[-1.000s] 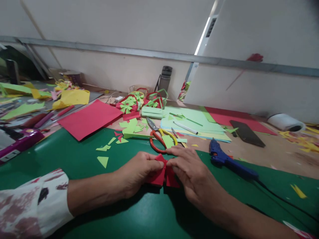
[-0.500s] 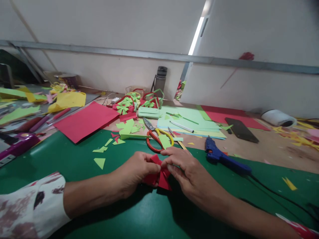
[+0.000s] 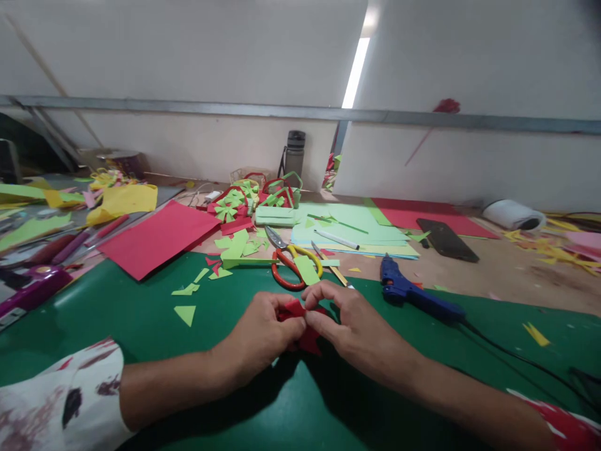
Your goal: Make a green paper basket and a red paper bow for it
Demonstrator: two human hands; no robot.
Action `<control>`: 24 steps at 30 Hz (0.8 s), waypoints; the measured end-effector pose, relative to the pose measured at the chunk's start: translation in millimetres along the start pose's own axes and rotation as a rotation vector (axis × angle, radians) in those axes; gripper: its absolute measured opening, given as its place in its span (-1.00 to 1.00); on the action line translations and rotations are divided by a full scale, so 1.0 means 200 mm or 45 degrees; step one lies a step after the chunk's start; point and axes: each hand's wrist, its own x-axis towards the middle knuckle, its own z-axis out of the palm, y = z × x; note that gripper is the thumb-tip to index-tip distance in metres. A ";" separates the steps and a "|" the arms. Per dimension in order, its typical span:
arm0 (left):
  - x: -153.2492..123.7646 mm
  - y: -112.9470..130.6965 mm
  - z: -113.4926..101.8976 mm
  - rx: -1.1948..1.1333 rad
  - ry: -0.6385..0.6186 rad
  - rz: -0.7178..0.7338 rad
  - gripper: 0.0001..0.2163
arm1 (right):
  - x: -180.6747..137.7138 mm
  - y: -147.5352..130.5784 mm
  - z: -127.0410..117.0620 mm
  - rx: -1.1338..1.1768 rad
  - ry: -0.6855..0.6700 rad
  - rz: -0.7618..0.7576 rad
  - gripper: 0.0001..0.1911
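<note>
Between my two hands is a small folded piece of red paper (image 3: 310, 341), held just above the green mat (image 3: 244, 407). My left hand (image 3: 270, 326) pinches it between thumb and fingers from the left. On the other side, my right hand (image 3: 345, 319) has thumb and index finger closed on its upper edge. Fingers cover much of the paper, so its full shape is hidden. Just beyond the hands lie scissors (image 3: 284, 285) with red and yellow handles, a light green paper scrap (image 3: 307, 270) resting on them. A craft knife (image 3: 335, 268) sits beside the scissors.
A blue glue gun (image 3: 413, 295) lies at the right, its cord trailing off. Behind are a red sheet (image 3: 157, 238), pale green sheets (image 3: 300, 233) with a white pen (image 3: 335, 239), a phone (image 3: 448, 239), small paper baskets (image 3: 230, 203) and a dark bottle (image 3: 295, 153).
My fingers have shifted on the red paper, which is now more covered and its flaps less spread. The camera view has turned slightly right, so the background sits further left.
</note>
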 end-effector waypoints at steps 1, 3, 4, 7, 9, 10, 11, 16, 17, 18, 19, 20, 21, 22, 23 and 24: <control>0.00 0.00 0.00 -0.006 0.001 0.016 -0.92 | 0.00 0.00 0.00 0.012 0.006 -0.013 -0.87; 0.00 0.01 0.01 -0.051 0.003 0.031 -0.90 | 0.00 0.00 0.00 0.046 0.019 -0.021 -0.85; 0.00 0.01 0.01 -0.078 0.002 0.031 -0.86 | 0.00 0.00 0.00 0.069 0.019 -0.013 -0.84; 0.01 0.00 0.00 -0.102 0.035 0.033 -0.77 | 0.00 0.00 -0.01 0.143 0.019 0.031 -0.85; 0.01 -0.01 0.00 -0.088 0.039 0.030 -0.75 | 0.00 0.00 0.00 0.175 0.033 0.054 -0.85; 0.02 -0.01 -0.01 -0.088 0.035 0.026 -0.75 | 0.01 0.01 0.00 0.184 0.041 0.059 -0.85; 0.02 -0.01 -0.01 -0.092 0.026 0.018 -0.76 | 0.01 0.01 0.00 0.192 0.049 0.061 -0.85; 0.03 -0.04 -0.02 -0.139 -0.057 -0.002 -0.83 | 0.01 0.02 0.00 0.258 0.058 0.015 -0.84; 0.03 -0.04 -0.02 -0.141 -0.068 -0.001 -0.82 | 0.00 0.02 0.01 0.272 0.056 0.011 -0.84; 0.03 -0.04 -0.03 -0.138 -0.070 -0.002 -0.81 | 0.00 0.02 0.01 0.281 0.054 0.014 -0.84; 0.03 -0.04 -0.03 -0.128 -0.064 -0.007 -0.80 | 0.01 0.02 0.01 0.289 0.053 0.024 -0.85; 0.04 -0.05 -0.03 -0.119 -0.051 -0.014 -0.79 | 0.01 0.02 0.01 0.299 0.051 0.034 -0.85; 0.04 -0.05 -0.03 -0.113 -0.036 -0.020 -0.79 | 0.01 0.02 0.01 0.311 0.046 0.049 -0.86; 0.04 -0.05 -0.03 -0.117 -0.023 -0.024 -0.78 | 0.01 0.03 0.00 0.325 0.032 0.070 -0.87; 0.05 -0.05 -0.03 -0.134 -0.016 -0.025 -0.77 | 0.02 0.03 0.00 0.344 0.011 0.097 -0.88; 0.05 -0.06 -0.03 -0.164 -0.020 -0.026 -0.77 | 0.02 0.03 0.00 0.366 -0.012 0.128 -0.88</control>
